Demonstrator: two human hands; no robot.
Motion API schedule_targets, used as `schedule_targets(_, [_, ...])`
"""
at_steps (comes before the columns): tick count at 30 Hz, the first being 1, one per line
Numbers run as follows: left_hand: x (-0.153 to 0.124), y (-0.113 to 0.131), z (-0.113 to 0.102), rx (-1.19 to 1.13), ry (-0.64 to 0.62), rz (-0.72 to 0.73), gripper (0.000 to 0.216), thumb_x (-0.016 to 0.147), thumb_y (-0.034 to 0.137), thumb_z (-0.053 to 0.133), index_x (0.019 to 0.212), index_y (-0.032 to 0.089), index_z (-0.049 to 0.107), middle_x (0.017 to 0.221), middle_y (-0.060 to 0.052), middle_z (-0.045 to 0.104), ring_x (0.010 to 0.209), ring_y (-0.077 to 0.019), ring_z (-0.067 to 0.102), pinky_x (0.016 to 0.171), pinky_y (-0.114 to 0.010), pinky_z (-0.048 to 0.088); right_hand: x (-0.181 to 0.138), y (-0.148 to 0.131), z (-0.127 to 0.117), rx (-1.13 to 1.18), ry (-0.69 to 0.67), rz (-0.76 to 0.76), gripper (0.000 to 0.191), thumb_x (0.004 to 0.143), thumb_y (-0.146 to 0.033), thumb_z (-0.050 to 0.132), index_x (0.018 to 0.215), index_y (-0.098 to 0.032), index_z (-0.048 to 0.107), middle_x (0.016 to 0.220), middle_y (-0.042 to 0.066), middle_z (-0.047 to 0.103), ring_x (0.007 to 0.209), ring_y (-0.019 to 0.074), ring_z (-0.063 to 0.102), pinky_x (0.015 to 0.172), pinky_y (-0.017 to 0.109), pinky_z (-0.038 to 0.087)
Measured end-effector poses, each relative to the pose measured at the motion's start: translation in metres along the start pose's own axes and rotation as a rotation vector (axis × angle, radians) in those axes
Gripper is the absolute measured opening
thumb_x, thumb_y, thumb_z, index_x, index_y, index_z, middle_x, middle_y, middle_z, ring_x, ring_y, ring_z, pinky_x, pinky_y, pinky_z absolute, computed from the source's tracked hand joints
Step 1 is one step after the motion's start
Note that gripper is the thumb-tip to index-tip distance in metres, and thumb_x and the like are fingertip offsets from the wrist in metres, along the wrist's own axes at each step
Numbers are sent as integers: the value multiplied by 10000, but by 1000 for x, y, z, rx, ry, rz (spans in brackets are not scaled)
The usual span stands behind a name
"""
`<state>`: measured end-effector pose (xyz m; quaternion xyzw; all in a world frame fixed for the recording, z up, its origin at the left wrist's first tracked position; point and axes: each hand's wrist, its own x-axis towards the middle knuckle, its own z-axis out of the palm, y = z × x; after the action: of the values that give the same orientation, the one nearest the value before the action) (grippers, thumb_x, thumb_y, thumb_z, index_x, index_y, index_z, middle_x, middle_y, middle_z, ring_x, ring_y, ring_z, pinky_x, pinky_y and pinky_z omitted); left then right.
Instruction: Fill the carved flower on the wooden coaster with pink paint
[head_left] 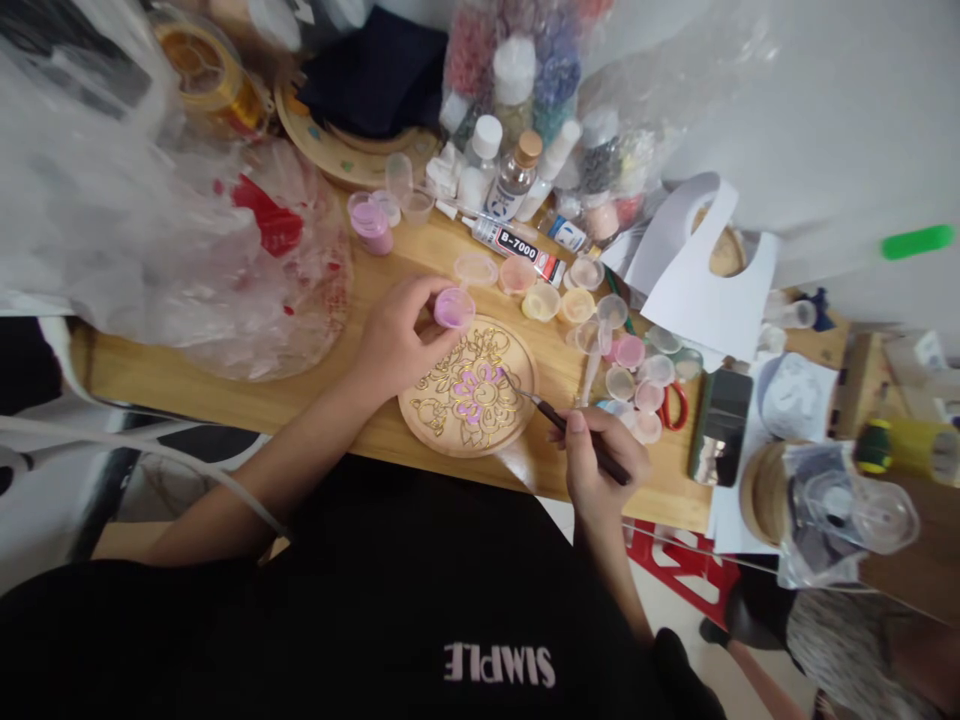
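My left hand [401, 335] pinches a small plastic cup of purple paint [454, 309], held over the upper left edge of a round wooden plaque [427, 428]. Gold raised outlines of flowers cover the plaque, and several petals of the middle flower are filled with light purple. In my right hand [600, 455] is a thin brush-like tool [551, 412] with a dark handle. Its fine tip meets or hovers just above a purple petal; I cannot tell which.
Small cups of coloured paint [577, 305] crowd the right of the plaque, near red-handled scissors [675, 407] and a dark phone [721, 425]. A B-7000 glue tube [517, 248] and bottles [514, 178] stand behind. Plastic bags [247, 270] fill the left. Another person's arm [765, 680] shows lower right.
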<state>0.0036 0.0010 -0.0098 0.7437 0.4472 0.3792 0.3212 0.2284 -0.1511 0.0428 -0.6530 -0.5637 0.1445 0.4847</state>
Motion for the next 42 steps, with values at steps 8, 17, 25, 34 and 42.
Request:
schedule_targets(8, [0,0,-2,0,-13,-11,294,917,282,751,1202,306,682,1195,-40,807,1071,-279,786,1018,-427,660,2,0,0,9,-11,-1,323,1105,-339,685,812,-245,781,657,-13,778,529,155,714,518,277,568])
schedule_targets(17, [0,5,-3,25,-21,-19,269,933,268,724,1200,252,699,1177,-57,819,1058,-254,775,1009,-399,656,3,-1,2,15,-12,-21,336,1115,-344,679,803,-246,757,661,-19,777,536,146,710,525,268,553])
schedule_targets(25, [0,3,-3,10,-24,-20,310,902,255,746,1206,282,695,1203,-57,814,1069,-272,775,1017,-423,666,3,-2,3,-9,-25,-11,331,1108,-383,676,814,-253,757,664,-14,783,515,154,693,506,286,544])
schedule_targets(34, [0,4,-3,8,-21,-5,256,928,268,734,1180,257,690,1200,-63,818,1071,-257,778,1015,-403,660,3,-2,1,-9,-21,-26,329,1108,-326,672,799,-245,749,656,-20,775,525,148,707,512,274,548])
schedule_targets(42, [1,0,-1,-4,-18,-11,277,909,285,751,1178,296,684,1172,-41,813,1040,-264,779,994,-398,656,2,-2,2,4,-9,-22,316,1103,-314,681,802,-247,748,667,-21,776,532,150,708,517,275,544])
